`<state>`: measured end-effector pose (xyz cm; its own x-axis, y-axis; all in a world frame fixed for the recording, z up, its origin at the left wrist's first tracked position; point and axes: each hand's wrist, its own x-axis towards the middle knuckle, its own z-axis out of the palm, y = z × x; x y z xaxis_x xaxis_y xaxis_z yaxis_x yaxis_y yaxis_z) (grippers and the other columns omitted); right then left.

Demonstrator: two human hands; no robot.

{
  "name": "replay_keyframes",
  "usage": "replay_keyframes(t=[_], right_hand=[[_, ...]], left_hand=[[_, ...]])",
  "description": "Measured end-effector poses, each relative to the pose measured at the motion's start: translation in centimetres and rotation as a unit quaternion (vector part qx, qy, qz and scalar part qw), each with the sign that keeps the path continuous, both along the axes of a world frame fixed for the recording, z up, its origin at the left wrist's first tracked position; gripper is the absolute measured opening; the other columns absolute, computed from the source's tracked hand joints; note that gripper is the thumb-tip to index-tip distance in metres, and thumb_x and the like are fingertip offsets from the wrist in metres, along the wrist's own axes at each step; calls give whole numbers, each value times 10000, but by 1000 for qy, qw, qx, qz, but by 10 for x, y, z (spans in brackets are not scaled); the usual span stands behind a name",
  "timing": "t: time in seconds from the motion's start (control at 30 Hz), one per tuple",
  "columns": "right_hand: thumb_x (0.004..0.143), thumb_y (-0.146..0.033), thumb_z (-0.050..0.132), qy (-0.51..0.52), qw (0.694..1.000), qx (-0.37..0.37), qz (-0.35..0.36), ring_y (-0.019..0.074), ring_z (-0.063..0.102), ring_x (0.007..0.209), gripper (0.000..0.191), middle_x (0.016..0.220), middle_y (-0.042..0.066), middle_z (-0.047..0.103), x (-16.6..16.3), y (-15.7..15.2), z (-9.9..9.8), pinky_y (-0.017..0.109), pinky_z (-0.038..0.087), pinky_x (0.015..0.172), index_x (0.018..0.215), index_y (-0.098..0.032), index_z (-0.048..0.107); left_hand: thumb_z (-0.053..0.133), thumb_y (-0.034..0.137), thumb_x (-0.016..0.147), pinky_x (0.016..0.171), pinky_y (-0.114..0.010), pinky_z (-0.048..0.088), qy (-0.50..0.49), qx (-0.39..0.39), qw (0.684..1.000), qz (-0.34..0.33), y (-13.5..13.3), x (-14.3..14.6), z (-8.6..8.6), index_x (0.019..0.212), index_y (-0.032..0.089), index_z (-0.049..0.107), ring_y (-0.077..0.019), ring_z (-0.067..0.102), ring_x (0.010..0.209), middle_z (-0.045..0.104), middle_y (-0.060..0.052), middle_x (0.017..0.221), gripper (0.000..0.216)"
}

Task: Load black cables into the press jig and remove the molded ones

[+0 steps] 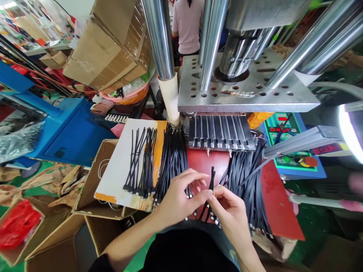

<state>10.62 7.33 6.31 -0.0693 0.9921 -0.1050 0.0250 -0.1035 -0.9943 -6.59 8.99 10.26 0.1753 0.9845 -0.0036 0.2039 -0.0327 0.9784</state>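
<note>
A short black flat cable [212, 178] stands upright between my hands, above the red work surface. My right hand [231, 209] pinches it low down between thumb and fingers. My left hand [183, 194] is beside it, its thumb tip against the cable by the right fingertips and its other fingers apart, loosely bent. Below my hands lie more black cables with small metal connectors, partly covered by them. In front is the press's metal mould [222, 130], with several parallel slots. A bundle of black cables [246, 181] lies to the right, another [173, 158] to the left.
A steel press plate [246, 99] with thick columns hangs above the mould. Sorted cables lie on a white and orange board [116, 172] over a cardboard box [93, 200]. A control panel [295, 151] stands right. Behind the press is a person [188, 28].
</note>
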Motion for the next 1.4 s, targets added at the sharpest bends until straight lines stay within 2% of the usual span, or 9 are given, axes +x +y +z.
replay_keyframes(t=[0.13, 0.3, 0.47, 0.67, 0.8, 0.93, 1.07, 1.27, 1.4], right_hand=[[966, -523, 783, -27, 998, 53, -36, 125, 470, 553, 465, 625, -19, 548, 0, -2, -6, 233, 413, 502, 658, -202, 648], [987, -450, 760, -52, 994, 61, -79, 163, 608, 618, 272, 750, 31, 700, 9, -4, -10, 259, 527, 572, 877, -213, 833], [953, -439, 803, 11, 1000, 21, -17, 163, 602, 578, 246, 750, 26, 679, 20, -3, -12, 271, 512, 510, 1046, -233, 900], [963, -351, 807, -32, 996, 88, -8, 133, 541, 566, 176, 693, -1, 624, 7, 1, 4, 247, 449, 513, 839, -234, 854], [1008, -394, 744, -58, 992, 102, 35, 142, 531, 592, 321, 670, -7, 593, -1, 6, 10, 258, 455, 556, 739, -219, 750], [1000, -525, 708, -67, 990, 30, 117, 130, 487, 562, 496, 627, -20, 546, -7, -7, -5, 246, 409, 527, 639, -215, 568], [985, -654, 662, -45, 952, -129, 272, 161, 582, 597, 507, 656, -2, 628, 0, -15, -10, 259, 474, 561, 749, -206, 685], [914, -698, 734, -207, 950, 32, 233, 139, 450, 572, 561, 574, -15, 558, 27, 109, 39, 272, 340, 548, 648, -204, 708], [821, -856, 715, -228, 951, 85, 190, 141, 466, 547, 673, 572, -7, 576, 10, 197, 48, 285, 344, 538, 668, -200, 720]], left_hand=[[721, 312, 1000, 753, -278, 533, 8, 33, 999, -24, 25, 6, 9, 857, 172, 802, -164, 687, 775, 776, -47, 859, 216], [703, 316, 1015, 822, -293, 566, -28, -2, 1000, -12, 28, 6, 13, 891, 172, 852, -188, 749, 845, 835, -67, 913, 241], [766, 343, 977, 798, -276, 548, -91, -49, 994, -31, 27, -1, 12, 902, 177, 876, -182, 732, 871, 815, -67, 932, 213], [819, 517, 944, 766, -289, 549, -112, -71, 991, -31, 25, -5, 10, 855, 157, 861, -185, 704, 837, 753, -80, 907, 373], [772, 428, 984, 722, -271, 539, -81, -24, 996, -42, 22, -6, 16, 851, 151, 833, -164, 681, 777, 742, -64, 860, 313], [716, 287, 1021, 690, -248, 514, -30, 81, 996, -18, 33, -10, 21, 879, 158, 810, -131, 643, 724, 730, -30, 827, 213], [699, 278, 1058, 833, -289, 568, 41, 199, 977, 70, 84, -18, 3, 887, 161, 781, -159, 691, 864, 752, -58, 960, 223], [708, 179, 1026, 1158, -455, 547, 129, 234, 955, 132, 190, -18, -49, 944, 158, 759, -267, 711, 1241, 759, -126, 1198, 98], [582, 184, 1087, 1129, -436, 594, 89, 269, 943, 174, 191, -25, -60, 1282, 145, 683, -261, 706, 1321, 742, -172, 1363, 223]])
